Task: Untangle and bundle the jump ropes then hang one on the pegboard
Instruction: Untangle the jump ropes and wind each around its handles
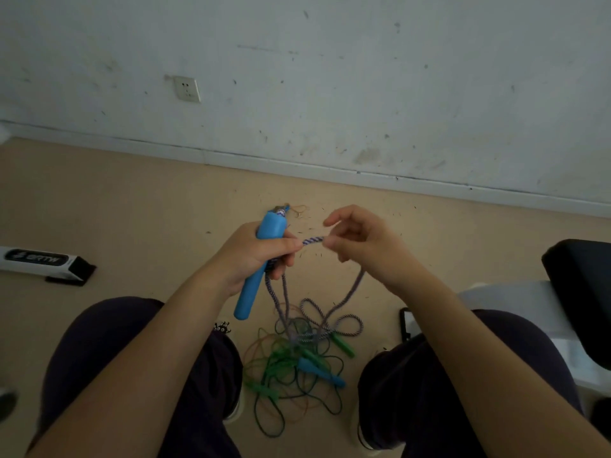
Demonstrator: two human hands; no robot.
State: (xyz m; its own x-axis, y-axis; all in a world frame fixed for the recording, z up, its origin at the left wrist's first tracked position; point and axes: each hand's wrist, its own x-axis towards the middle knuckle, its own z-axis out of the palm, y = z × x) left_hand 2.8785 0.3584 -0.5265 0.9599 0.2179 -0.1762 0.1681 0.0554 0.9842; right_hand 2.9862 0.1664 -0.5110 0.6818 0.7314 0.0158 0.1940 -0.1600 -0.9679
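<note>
My left hand [258, 256] grips a blue jump-rope handle [256, 276], held upright, with loops of purple-and-white braided rope [312, 240] gathered against it. My right hand [360, 246] pinches that rope a short way to the right of the handle, index finger raised. The rope hangs down from both hands to the floor between my knees. There it runs into a tangled pile [297, 365] with a thin green rope, an orange rope, the second blue handle [322, 371] and green handles [344, 345]. No pegboard is in view.
I sit facing a scuffed white wall with a socket [187, 89]. A black-and-white box [43, 262] lies on the beige floor at the left. A black seat and a white surface [515, 309] stand at the right, a phone [406, 323] beside my right knee.
</note>
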